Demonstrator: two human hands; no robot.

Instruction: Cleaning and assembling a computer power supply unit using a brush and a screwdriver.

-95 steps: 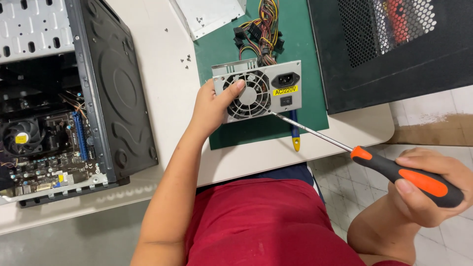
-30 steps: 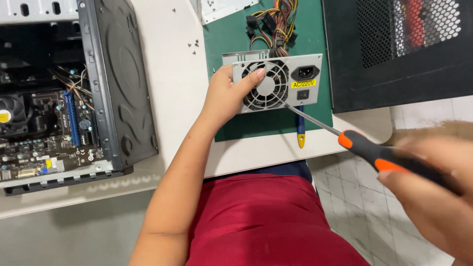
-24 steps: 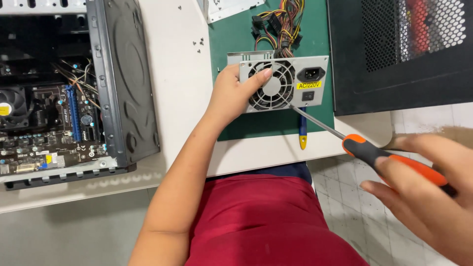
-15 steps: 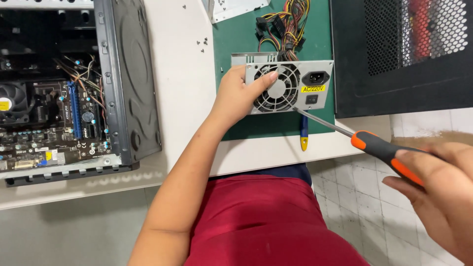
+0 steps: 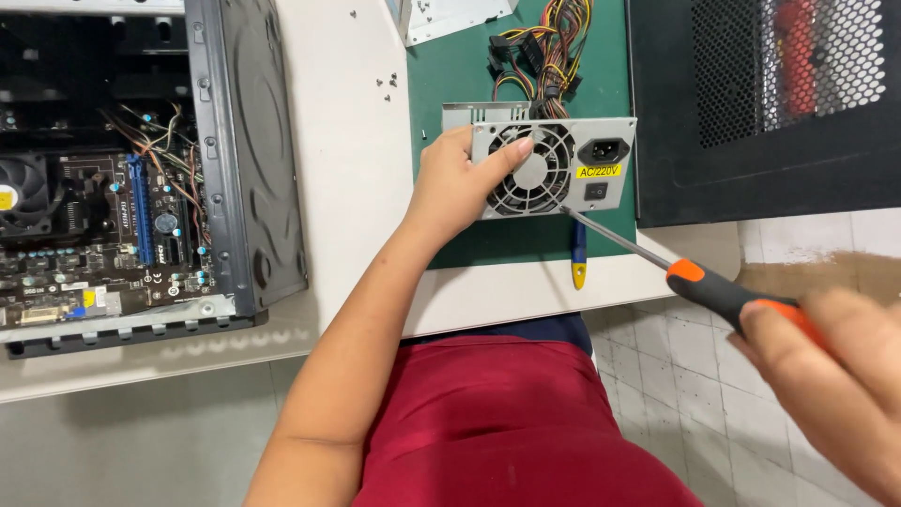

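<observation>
On the green mat [image 5: 488,239], the power supply [image 5: 549,167] is gripped by the left hand [image 5: 460,183], while the screwdriver [image 5: 676,272], clasped in the right hand [image 5: 835,376], has been brought to its lower edge.

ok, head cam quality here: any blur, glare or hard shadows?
Head view: right hand at the frame edge is blurred, as is the orange-and-black screwdriver handle it grips; left hand and the grey metal power supply box are sharp. Light is soft and even, with no harsh glare. The open black computer case interior is dim.
</observation>
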